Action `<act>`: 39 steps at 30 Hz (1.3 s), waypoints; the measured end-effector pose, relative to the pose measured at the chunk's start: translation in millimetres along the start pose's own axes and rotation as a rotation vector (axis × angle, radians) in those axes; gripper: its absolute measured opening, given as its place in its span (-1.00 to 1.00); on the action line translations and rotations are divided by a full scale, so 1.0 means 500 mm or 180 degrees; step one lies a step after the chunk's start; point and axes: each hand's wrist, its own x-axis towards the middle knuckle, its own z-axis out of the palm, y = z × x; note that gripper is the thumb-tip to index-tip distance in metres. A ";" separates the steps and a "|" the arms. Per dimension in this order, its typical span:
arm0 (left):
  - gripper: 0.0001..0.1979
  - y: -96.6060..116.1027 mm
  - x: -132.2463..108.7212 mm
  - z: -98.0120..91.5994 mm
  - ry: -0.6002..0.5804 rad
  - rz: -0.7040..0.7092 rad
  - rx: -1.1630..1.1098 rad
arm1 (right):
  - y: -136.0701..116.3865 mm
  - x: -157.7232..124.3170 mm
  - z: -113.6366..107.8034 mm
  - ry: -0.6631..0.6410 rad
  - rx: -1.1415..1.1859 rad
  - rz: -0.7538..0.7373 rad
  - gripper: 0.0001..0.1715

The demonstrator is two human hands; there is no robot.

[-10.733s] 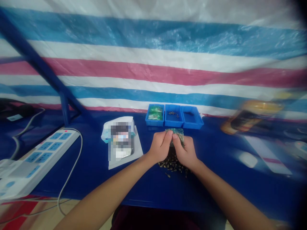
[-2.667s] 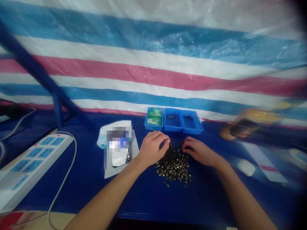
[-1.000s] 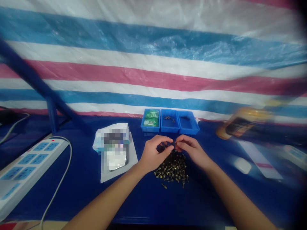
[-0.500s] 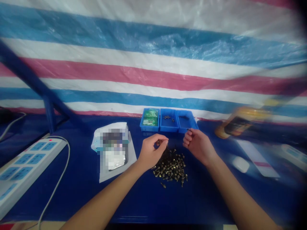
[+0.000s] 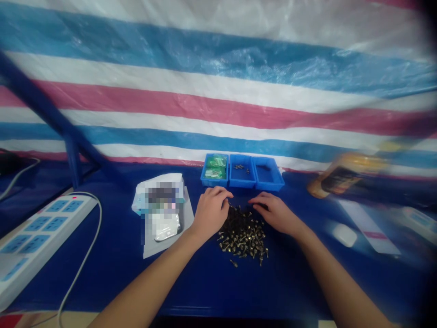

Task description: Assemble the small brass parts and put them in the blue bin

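Left hand: The left hand (image 5: 211,212) lies palm down at the top left edge of the pile. Its fingers (image 5: 218,193) curl down, and the tips are at the pile. I cannot tell if this grip is holding a screw, because the fingers hide that spot.

Right hand: The right hand (image 5: 276,214) lies palm down at the top right edge of the pile. Its fingers (image 5: 262,197) stretch out toward the left hand. This grip looks loose, and I see nothing in it.

Screws: A messy pile of small brass and black metal screws (image 5: 243,236) lies on the worktop, between the hands and just below them. No screw can be seen in either grip.

Trays: Three small blue plastic trays (image 5: 242,184) stand in a row beyond the hands. The left one holds green packets (image 5: 214,166), the middle one holds a few small screws (image 5: 241,169), and the right one holds a small dark thing (image 5: 263,167).

Worktop: The worktop (image 5: 205,284) has a shiny dark blue cover.

Left side: A white power strip (image 5: 44,232) with blue sockets lies near the edge. A crumpled white bag (image 5: 141,193) sits on a white paper sheet (image 5: 164,249), and part of it is blurred.

Right side: A white computer mouse (image 5: 344,235) lies on the worktop.
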 end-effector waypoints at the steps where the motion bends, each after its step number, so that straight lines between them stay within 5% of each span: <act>1: -0.75 -0.003 -0.001 0.001 -0.0055 0.0010 0.0130 | 0.001 -0.002 0.002 -0.0132 -0.0112 -0.0098 -0.67; 5: -0.72 -0.009 -0.006 0.005 -0.0261 0.0069 0.0300 | 0.008 -0.004 0.006 -0.0326 -0.0231 -0.0269 -0.61; 14: -0.77 -0.001 -0.008 0.010 -0.0443 -0.0040 0.0194 | 0.016 0.004 -0.014 -0.0398 0.0013 -0.0211 -0.82; 23: -0.75 0.027 -0.004 -0.009 -0.0157 -0.0015 -0.0139 | -0.036 0.001 -0.016 0.0285 0.0983 0.0181 -0.88; 29: -0.79 0.037 -0.001 -0.018 -0.0288 0.0273 -0.0645 | -0.077 -0.004 0.005 0.0461 0.1564 0.0222 -0.86; 39: -0.85 0.036 0.000 -0.017 -0.0311 0.0406 -0.0904 | -0.080 -0.007 0.006 0.0436 0.1522 0.0372 -0.78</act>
